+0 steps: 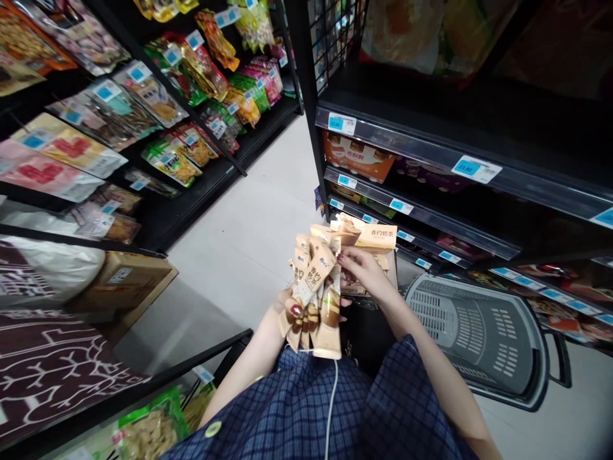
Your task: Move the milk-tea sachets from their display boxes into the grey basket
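My left hand (289,305) is wrapped round a fanned bunch of beige and brown milk tea sachets (313,287), long stick packs held in front of my body. My right hand (363,271) reaches in from the right, its thumb and fingers pinched at the upper edge of a sachet on that side of the bunch. Just behind and below the right hand is an open beige milk tea box (382,236) with its printed lid raised. Part of the box's inside is covered by my hand and the sachets.
A grey shopping basket (483,332) stands on the floor (258,211) at the right. Black shelves with price tags (407,150) rise beyond it. On the left, racks hold bagged snacks (172,160), with a cardboard carton (127,281) below.
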A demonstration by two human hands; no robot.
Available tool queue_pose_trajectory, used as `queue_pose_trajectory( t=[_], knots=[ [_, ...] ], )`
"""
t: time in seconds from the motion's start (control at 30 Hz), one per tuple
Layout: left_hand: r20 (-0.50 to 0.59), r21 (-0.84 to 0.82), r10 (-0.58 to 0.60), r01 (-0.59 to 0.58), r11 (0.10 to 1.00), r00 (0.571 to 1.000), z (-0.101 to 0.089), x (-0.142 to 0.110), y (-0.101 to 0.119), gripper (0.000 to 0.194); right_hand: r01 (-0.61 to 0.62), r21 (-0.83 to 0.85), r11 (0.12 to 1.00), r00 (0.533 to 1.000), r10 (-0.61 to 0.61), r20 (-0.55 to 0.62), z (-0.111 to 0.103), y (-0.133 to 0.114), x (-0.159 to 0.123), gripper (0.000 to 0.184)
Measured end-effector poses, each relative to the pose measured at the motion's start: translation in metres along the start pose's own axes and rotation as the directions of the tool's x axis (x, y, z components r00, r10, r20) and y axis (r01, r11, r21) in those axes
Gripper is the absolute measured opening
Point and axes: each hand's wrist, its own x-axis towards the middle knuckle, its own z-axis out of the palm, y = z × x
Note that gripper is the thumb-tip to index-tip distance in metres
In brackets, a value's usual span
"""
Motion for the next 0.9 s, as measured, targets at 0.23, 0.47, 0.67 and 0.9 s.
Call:
queue_pose_trajectory(
  t=[0.23, 0.47, 0.67, 0.9],
  knots=[
    [-0.021, 0.059, 0.005, -0.004, 0.998, 1.0, 0.019, -0.001, 0.005, 0.066, 0.077, 0.295, 0.953, 0.982, -0.021, -0.188, 0.004, 0.005, -0.009, 0.025],
    [-0.077, 0.037, 0.04, -0.037, 0.999, 0.996, 0.002, -0.005, 0.001, 0.065, 0.216, 0.744, 0.632, 0.921, 0.122, -0.371, -0.021, -0.011, -0.018, 0.013],
    [-0.066, -0.07, -0.067, 0.062, 0.996, 0.996, 0.011, -0.007, 0.008, 0.072, 0.162, 0.806, 0.569, 0.986, -0.054, -0.16, -0.049, -0.021, -0.036, 0.042],
    [-0.026, -0.039, -0.117, 0.116, 0.992, 0.993, 0.006, -0.005, 0.007, 0.067, 0.312, 0.657, 0.686, 0.95, -0.21, -0.232, -0.051, -0.017, -0.038, 0.027]
  ],
)
